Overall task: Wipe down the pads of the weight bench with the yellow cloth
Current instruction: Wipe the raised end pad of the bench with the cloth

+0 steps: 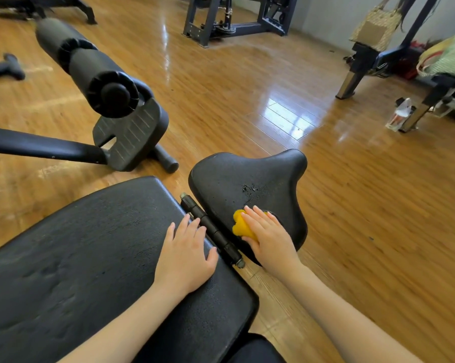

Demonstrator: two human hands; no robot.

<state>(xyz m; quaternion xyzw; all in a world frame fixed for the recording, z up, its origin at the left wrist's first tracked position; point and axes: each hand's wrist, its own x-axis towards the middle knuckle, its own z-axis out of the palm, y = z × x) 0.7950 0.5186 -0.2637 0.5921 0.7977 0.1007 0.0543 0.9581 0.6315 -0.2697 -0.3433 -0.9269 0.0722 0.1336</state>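
The cloth [241, 224] is bright yellow. Both bench pads, the long back pad [90, 258] and the seat pad [250, 179], are black with a pebbled grain. The foam rollers [90, 66] are matte black. The floor [352, 205] is glossy honey-brown wood planking.

- Bright daylight fills the room, seemingly from the far right.
- Strong white glare patches lie on the glossy wooden floor [286, 113].
- Wide-angle distortion bends the edges.
- Right and lower-right floor is smeared with motion blur; the centre is fairly sharp.
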